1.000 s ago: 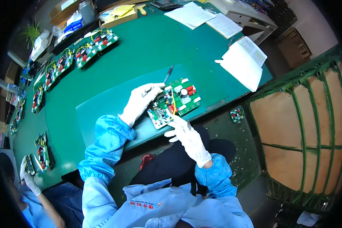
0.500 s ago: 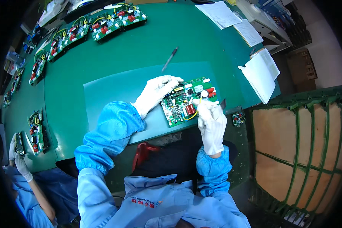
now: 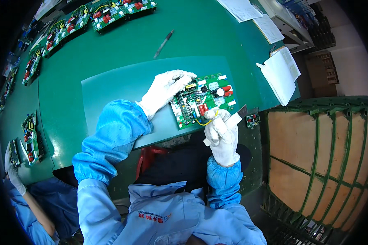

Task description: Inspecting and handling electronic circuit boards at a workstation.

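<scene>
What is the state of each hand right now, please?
Left hand: open, laid flat on the green circuit board.
Right hand: closed around a white strip, at the board's near edge.

We wear a white fabric glove on our left hand [image 3: 164, 90] and another on our right hand [image 3: 221, 136], light blue smock sleeves gathered with elastic at the wrists, and small red chest lettering.
</scene>
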A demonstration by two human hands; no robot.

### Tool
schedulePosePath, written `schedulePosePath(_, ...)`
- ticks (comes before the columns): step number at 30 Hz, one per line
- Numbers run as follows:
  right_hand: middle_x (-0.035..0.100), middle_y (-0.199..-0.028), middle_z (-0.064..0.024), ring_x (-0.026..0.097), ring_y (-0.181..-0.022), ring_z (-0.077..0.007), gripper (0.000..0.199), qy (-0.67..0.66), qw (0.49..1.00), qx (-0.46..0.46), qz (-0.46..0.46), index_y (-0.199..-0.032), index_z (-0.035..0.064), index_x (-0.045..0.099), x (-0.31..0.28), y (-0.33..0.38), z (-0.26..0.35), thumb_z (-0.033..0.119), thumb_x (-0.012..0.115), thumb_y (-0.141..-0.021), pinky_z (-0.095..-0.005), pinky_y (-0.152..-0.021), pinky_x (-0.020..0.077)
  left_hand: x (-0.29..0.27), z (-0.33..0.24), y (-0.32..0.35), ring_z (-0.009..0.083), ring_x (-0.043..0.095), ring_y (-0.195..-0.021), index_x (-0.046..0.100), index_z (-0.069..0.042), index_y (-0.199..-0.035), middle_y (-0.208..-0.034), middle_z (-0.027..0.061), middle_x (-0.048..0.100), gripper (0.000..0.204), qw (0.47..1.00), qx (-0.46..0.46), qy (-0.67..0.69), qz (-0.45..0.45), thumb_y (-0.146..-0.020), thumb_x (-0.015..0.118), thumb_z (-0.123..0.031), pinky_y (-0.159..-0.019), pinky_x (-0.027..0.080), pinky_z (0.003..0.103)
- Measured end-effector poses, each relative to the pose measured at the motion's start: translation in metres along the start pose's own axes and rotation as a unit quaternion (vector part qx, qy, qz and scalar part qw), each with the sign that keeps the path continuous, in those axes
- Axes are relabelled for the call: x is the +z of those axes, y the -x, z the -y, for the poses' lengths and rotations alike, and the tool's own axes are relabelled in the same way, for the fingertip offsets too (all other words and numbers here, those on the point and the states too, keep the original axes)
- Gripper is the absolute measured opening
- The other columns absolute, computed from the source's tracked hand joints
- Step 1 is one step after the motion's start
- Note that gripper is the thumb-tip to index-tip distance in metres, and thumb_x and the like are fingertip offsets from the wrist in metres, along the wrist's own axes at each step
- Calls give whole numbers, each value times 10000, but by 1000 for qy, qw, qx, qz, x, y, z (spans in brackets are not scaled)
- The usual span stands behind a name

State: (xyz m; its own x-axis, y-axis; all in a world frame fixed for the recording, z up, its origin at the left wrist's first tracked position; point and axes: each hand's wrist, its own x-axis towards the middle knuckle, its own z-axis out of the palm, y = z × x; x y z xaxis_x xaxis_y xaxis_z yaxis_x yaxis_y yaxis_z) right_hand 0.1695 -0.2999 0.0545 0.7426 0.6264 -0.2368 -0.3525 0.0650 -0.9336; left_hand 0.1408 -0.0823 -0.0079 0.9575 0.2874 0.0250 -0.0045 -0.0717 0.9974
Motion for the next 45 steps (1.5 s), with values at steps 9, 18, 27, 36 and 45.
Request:
schedulePosePath(9,712,-987,-100,630,-627,-171,304,537,736,-402,93,-1107,65,683,16,13,-16,50,639,-807,-259,-505,454,2,12,-1,151,609,-1030,668,-19,-1142,-1115,98,680,356,999,19,32,-12,-968,570,-314,-938,460,291)
schedulePosePath(18,715,-1017,-40,695,-810,-128,402,676,592,-431,87,-1034,44,706,17,22,-27,360,458,-1013,-251,-576,493,1,11,-3,188,652,-903,692,-49,-1091,-990,108,699,355,996,54,-61,-31,-950,572,-352,-829,506,310)
schedulePosePath(27,720,-1008,-46,702,-833,-122,221,667,597,-438,84,-1036,50,714,19,21,-25,201,578,-949,-238,-558,488,1,10,-3,165,636,-990,678,-29,-1125,-1060,99,695,354,999,25,-25,-14,-961,569,-323,-900,487,294)
schedulePosePath(36,723,-1008,-48,692,-792,-125,273,666,597,-439,81,-1049,43,714,16,23,-27,235,534,-978,-236,-566,490,1,15,1,121,599,-1016,640,-36,-1199,-1170,73,645,312,997,13,68,-19,-965,585,-234,-916,471,267)
schedulePosePath(45,697,-1000,-43,655,-739,-195,229,553,707,-439,45,-1089,71,682,3,28,-43,140,640,-875,-289,-572,493,-3,-43,52,80,581,-785,668,-8,-1099,-959,35,687,202,995,79,-48,-44,-933,602,-102,-673,472,229)
